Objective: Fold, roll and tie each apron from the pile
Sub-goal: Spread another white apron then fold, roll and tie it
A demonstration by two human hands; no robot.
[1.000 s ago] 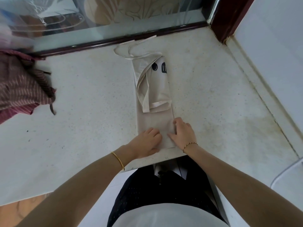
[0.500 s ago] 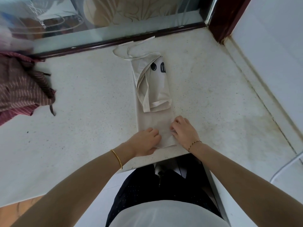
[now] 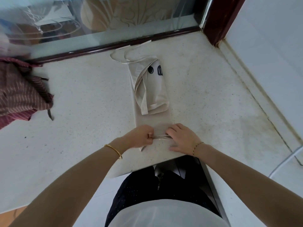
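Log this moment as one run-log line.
stage: rolling begins | left hand: grips near edge of cream apron | right hand: curled on same edge | striped pile: waiting at left | ties: loose at far end

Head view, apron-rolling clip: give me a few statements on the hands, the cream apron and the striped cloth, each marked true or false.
1. Both hands work at the near end of the cream apron. True.
2. The left hand lies flat and open on the counter. False: its fingers are curled in a grip on the apron's near edge.
3. The apron's loose straps lie at its far end, by the glass panel. True.
4. The striped maroon cloth lies under the right hand. False: it sits apart at the counter's left side.
5. The apron is already rolled and tied. False: it lies folded in a long strip, and the roll has hardly begun.
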